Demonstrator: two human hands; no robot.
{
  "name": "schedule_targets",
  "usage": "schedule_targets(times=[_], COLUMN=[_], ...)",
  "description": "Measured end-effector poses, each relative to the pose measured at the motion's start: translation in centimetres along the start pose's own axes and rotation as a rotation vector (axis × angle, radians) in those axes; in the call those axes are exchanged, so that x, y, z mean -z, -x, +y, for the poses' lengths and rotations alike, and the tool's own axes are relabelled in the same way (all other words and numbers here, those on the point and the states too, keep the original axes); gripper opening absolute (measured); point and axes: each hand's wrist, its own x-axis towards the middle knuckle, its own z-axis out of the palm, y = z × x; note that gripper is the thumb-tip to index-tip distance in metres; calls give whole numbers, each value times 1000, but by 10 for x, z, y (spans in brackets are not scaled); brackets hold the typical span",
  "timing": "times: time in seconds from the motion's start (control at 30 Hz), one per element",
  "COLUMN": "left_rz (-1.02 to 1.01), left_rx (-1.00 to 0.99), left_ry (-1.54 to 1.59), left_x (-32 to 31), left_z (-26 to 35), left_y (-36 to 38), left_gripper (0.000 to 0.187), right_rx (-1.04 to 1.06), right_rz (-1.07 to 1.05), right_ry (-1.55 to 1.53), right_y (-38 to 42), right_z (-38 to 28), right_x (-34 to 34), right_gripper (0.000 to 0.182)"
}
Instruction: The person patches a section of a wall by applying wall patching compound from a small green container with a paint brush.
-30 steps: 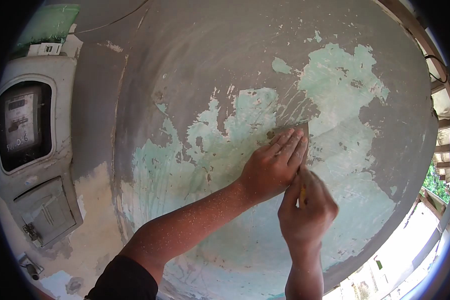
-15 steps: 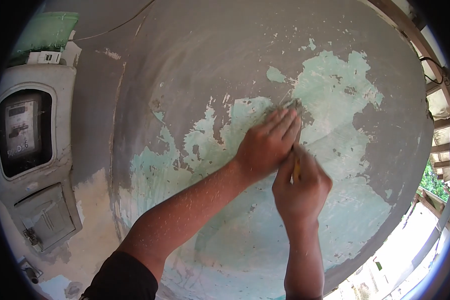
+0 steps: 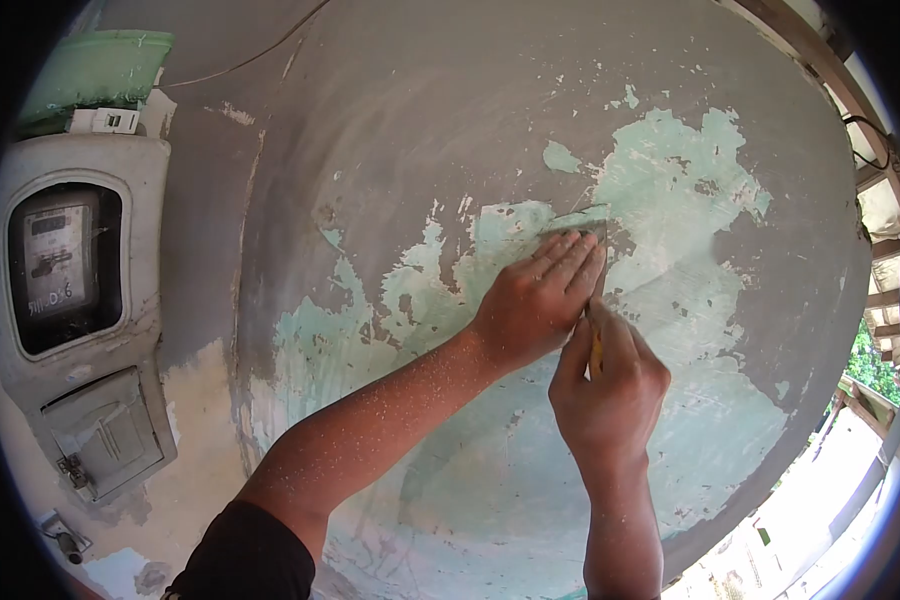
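My right hand (image 3: 610,390) is closed around the yellow handle (image 3: 596,352) of a scraper, low on the grip. The scraper's blade (image 3: 592,222) lies against the wall, its top edge showing above my fingertips. My left hand (image 3: 538,305) rests on the blade with its fingers stretched out and side by side, covering most of the metal. Around the blade, the wall (image 3: 400,150) has dull grey-brown paint, broken by patches of exposed mint-green paint (image 3: 670,160) with ragged edges. Pale flecks dot my left forearm.
An electricity meter box (image 3: 65,260) is mounted at the left, with a small lower door (image 3: 105,430) and a green plastic container (image 3: 100,70) above. A thin cable (image 3: 260,60) crosses the upper left. Wooden beams (image 3: 885,245) line the right edge.
The view has shifted slightly, so the wall and meter box appear farther right. Both hands and the scraper sit a little lower on the wall, and more of the blade's top edge shows.
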Motion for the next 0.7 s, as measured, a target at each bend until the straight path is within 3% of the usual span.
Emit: schedule_targets(times=[0.07,0.53,0.7], left_rz=[12,7,7], left_rx=[-27,-8,-92], left_ry=[-38,108,-46], left_x=[-2,8,3], left_z=[-6,-33,-22], left_y=[-3,-23,-11], left_gripper=[39,35,34], right_rx=[43,23,24], right_rz=[71,-14,-15], right_ry=[-8,43,49], right_y=[2,-41,-18], right_z=[5,-20,-11], right_x=[-5,-1,-2], right_gripper=[14,15,14])
